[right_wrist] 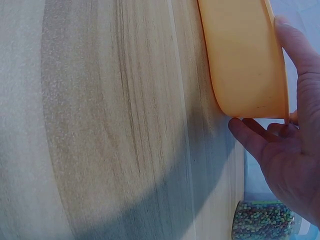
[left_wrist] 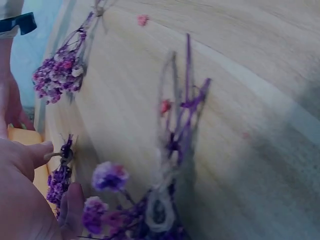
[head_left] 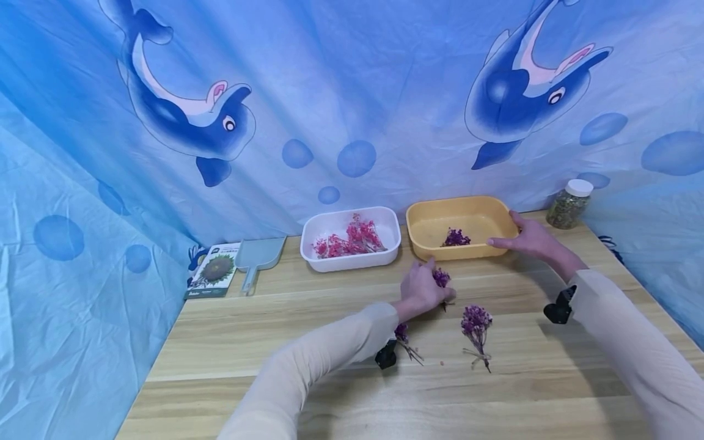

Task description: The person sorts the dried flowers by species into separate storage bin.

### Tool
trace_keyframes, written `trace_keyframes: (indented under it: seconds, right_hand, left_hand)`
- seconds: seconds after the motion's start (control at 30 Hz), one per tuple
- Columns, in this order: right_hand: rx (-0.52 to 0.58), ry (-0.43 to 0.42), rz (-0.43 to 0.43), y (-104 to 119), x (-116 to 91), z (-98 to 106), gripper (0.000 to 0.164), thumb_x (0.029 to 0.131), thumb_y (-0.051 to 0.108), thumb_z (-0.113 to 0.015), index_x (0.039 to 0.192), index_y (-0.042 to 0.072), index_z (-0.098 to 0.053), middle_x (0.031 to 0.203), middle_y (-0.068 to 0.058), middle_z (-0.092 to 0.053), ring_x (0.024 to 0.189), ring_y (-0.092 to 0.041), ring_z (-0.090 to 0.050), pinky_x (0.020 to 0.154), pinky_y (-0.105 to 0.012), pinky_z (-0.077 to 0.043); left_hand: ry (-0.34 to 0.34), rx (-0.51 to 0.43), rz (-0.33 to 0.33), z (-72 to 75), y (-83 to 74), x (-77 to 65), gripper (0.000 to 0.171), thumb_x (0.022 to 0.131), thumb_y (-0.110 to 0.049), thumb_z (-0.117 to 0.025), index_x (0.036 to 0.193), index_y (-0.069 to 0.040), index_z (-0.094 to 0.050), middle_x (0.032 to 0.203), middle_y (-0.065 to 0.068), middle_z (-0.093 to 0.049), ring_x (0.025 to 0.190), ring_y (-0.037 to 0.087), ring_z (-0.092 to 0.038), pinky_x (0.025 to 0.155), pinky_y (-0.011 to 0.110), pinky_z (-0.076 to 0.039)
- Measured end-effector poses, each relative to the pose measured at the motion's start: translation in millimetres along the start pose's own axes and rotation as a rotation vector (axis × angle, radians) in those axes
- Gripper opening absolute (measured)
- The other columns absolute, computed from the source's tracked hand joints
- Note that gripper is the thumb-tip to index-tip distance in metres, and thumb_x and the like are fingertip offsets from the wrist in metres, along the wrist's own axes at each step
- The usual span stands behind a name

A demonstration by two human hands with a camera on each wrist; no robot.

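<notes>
My left hand [head_left: 422, 288] is low over the table, its thumb and fingers around a small bunch of purple dried flowers [head_left: 441, 277]. Twine ties that bunch [left_wrist: 60, 182] beside the thumb in the left wrist view. With my right hand [head_left: 535, 238] I grip the right end of a yellow tray [head_left: 500, 249], thumb at the rim and fingers against its outside. Inside the tray lies some purple flower [head_left: 456, 237]. Another tied purple bunch [head_left: 476, 327] lies nearer me, and a third bunch [head_left: 409, 348] is partly hidden by my left wrist.
A white tray [head_left: 352, 265] of pink dried flowers [head_left: 357, 237] stands left of the yellow one. Further left are a light blue dustpan [head_left: 260, 253] and a sunflower-printed packet [head_left: 216, 269]. A white-lidded jar [head_left: 569, 205] sits at the back right, before the curtain.
</notes>
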State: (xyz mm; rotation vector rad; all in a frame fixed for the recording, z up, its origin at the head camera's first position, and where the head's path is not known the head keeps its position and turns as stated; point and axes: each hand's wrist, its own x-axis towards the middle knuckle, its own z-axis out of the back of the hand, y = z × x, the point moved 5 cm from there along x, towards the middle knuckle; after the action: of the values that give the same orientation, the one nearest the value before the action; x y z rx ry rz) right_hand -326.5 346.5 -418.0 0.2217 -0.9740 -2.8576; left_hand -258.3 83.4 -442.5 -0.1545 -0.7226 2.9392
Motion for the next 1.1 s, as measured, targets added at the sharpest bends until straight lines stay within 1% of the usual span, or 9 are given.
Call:
trace_keyframes:
  seconds: [0.13, 0.23, 0.4, 0.57, 0.73, 0.8, 0.97, 1.03, 1.1]
  right_hand:
    - [0.001, 0.002, 0.000, 0, 1, 0, 0.121, 0.087, 0.060, -0.068, 0.152, -0.012, 0.004, 0.147, -0.048, -0.014, 0.131, -0.063, -0.027, 0.104, -0.065, -0.035]
    - [0.001, -0.001, 0.000, 1, 1, 1, 0.121, 0.087, 0.060, -0.068, 0.152, -0.012, 0.004, 0.147, -0.048, -0.015, 0.131, -0.063, -0.026, 0.105, -0.066, -0.032]
    - [0.009, 0.009, -0.004, 0, 0, 0, 0.121, 0.087, 0.060, -0.069, 0.152, -0.011, 0.005, 0.148, -0.048, -0.013, 0.132, -0.063, -0.025, 0.106, -0.066, -0.031]
    - [0.019, 0.014, -0.003, 1, -1, -1, 0.120, 0.088, 0.059, -0.069, 0.152, -0.011, 0.005, 0.148, -0.048, -0.011, 0.133, -0.064, -0.023, 0.106, -0.066, -0.030]
    - [0.016, 0.011, -0.003, 1, 0, -1, 0.120, 0.088, 0.059, -0.069, 0.152, -0.011, 0.005, 0.149, -0.047, -0.011, 0.133, -0.063, -0.022, 0.107, -0.066, -0.029]
    - [0.013, 0.012, -0.002, 2, 0, -1, 0.120, 0.088, 0.059, -0.068, 0.152, -0.011, 0.005, 0.149, -0.047, -0.010, 0.133, -0.063, -0.022, 0.107, -0.066, -0.029]
    - [0.011, 0.013, 0.004, 2, -1, 0, 0.119, 0.088, 0.058, -0.068, 0.152, -0.011, 0.005, 0.148, -0.048, -0.011, 0.133, -0.064, -0.022, 0.107, -0.066, -0.029]
    - [0.010, 0.014, 0.006, 2, -1, 0, 0.119, 0.089, 0.058, -0.068, 0.152, -0.011, 0.005, 0.148, -0.048, -0.011, 0.132, -0.064, -0.022, 0.107, -0.066, -0.028]
    - [0.013, 0.016, 0.008, 2, -1, 0, 0.119, 0.089, 0.058, -0.068, 0.152, -0.011, 0.005, 0.148, -0.047, -0.011, 0.133, -0.064, -0.022, 0.108, -0.066, -0.028]
  left_hand:
    - [0.004, 0.037, -0.045, -1.0, -1.4, 0.1, 0.085, 0.072, -0.043, -0.090, 0.147, -0.026, -0.054, 0.137, 0.009, -0.055, 0.115, 0.024, -0.058, 0.094, 0.035, -0.051]
    - [0.017, 0.047, -0.076, 0.0, -3.2, 0.6, 0.079, 0.074, -0.036, -0.090, 0.145, -0.025, -0.056, 0.137, 0.006, -0.057, 0.119, 0.021, -0.056, 0.097, 0.033, -0.049]
    - [0.051, 0.033, -0.110, 0.4, -2.6, 2.7, 0.070, 0.077, -0.025, -0.087, 0.141, -0.023, -0.059, 0.138, 0.001, -0.059, 0.124, 0.018, -0.053, 0.103, 0.031, -0.044]
    - [0.083, -0.021, -0.155, 0.6, -0.8, 4.8, 0.068, 0.077, -0.017, -0.086, 0.140, -0.018, -0.060, 0.138, 0.000, -0.060, 0.127, 0.018, -0.052, 0.107, 0.028, -0.039]
    - [0.098, -0.083, -0.181, 1.4, 2.0, 7.0, 0.068, 0.076, -0.013, -0.086, 0.140, -0.017, -0.060, 0.139, 0.003, -0.058, 0.126, 0.019, -0.052, 0.106, 0.026, -0.039]
    - [0.101, -0.118, -0.192, 2.3, 2.7, 7.7, 0.068, 0.076, -0.011, -0.085, 0.140, -0.016, -0.060, 0.141, 0.004, -0.056, 0.129, 0.021, -0.050, 0.108, 0.026, -0.038]
    - [0.105, -0.164, -0.234, 6.8, 2.4, 6.4, 0.069, 0.075, -0.009, -0.084, 0.140, -0.017, -0.060, 0.138, 0.007, -0.057, 0.124, 0.022, -0.053, 0.106, 0.028, -0.041]
    - [0.106, -0.173, -0.250, 9.3, 2.1, 5.3, 0.071, 0.075, -0.009, -0.085, 0.140, -0.017, -0.060, 0.135, 0.006, -0.058, 0.116, 0.021, -0.056, 0.101, 0.027, -0.044]
    - [0.109, -0.210, -0.264, 12.4, 1.8, 4.2, 0.072, 0.074, -0.007, -0.085, 0.141, -0.017, -0.060, 0.132, 0.006, -0.059, 0.106, 0.019, -0.059, 0.093, 0.026, -0.049]
